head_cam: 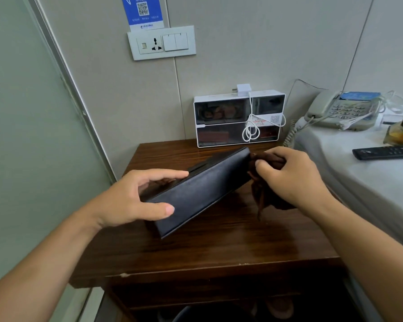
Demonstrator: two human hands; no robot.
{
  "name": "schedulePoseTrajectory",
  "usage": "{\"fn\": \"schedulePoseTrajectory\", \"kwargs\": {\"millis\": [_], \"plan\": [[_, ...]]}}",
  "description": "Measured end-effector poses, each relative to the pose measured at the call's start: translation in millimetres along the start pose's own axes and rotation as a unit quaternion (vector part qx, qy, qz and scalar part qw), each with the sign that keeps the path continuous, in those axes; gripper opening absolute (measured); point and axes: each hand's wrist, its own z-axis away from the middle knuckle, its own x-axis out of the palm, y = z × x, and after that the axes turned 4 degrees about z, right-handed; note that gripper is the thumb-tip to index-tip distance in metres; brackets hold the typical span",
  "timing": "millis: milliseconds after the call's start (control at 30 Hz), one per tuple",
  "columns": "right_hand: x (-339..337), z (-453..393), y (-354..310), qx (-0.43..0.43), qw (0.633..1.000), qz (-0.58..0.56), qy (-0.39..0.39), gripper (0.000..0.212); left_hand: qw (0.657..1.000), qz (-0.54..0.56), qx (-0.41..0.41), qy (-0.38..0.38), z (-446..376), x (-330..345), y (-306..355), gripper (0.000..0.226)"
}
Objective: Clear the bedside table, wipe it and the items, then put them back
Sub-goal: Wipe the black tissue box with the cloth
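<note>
Soft, even indoor light in a sharp wide-angle view

Light falls gently from above and the right, leaving a pale sheen on the dark glossy wooden bedside table and faint reflections in the white plastic box with dark glass front. Shadows are weak, deepest in the shelf under the tabletop. Straight wall seams and the grey door frame bow outward toward the edges; the forearms stretch near the corners, slightly soft

— What can you not read here?
— The blue notice is cut by the top edge. The contents of the white cabinet stay blurred behind dark panels.
— And your cloth?
— Mostly hidden by your right hand.
</note>
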Motion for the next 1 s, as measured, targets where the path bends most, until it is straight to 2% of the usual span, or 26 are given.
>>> {"fn": "schedulePoseTrajectory", "kwargs": {"millis": [67,133,233,333,400,500,600,700,800,900,1000], "plan": [[-1,2,-1,0.002,1.0,-0.007,-0.01,0.005,0.999,-0.034,-0.024,-0.029,3,-6,0,0.064],[-3,3,-2,0.006,1.0,-0.016,-0.013,0.006,0.993,-0.092,-0.044,-0.063,5,-10,-4,0.076],[-5,1,-2,0.013,1.0,-0.023,-0.006,0.005,0.969,-0.2,-0.098,-0.102,7,-11,-13,0.093],[-9,-1,-2,0.018,0.999,-0.033,0.002,0.007,0.958,-0.221,-0.162,-0.088,7,-11,-13,0.102],[-11,-2,-2,0.018,0.999,-0.04,0.009,0.007,0.942,-0.272,-0.179,-0.074,5,-7,-8,0.103],[-11,-2,-5,0.013,0.999,-0.048,0.007,0.008,0.925,-0.361,-0.104,-0.054,-4,19,8,0.101],[-8,1,-7,0.01,0.999,-0.048,0.0,0.006,0.925,-0.374,-0.067,-0.006,-27,60,20,0.094],[-5,3,-5,0.006,0.999,-0.042,0.0,0.005,0.911,-0.407,-0.027,0.068,-52,91,13,0.093],[-7,4,-2,0.001,0.999,-0.035,-0.012,0.004,0.926,-0.365,-0.023,0.098,-64,96,13,0.086],[-13,3,0,-0.004,1.0,-0.03,-0.008,0.005,0.961,-0.258,-0.04,0.087,-59,80,17,0.09],[-18,1,3,0.0,0.999,-0.032,0.001,0.006,0.978,-0.191,-0.05,0.062,-48,55,14,0.096]]}}
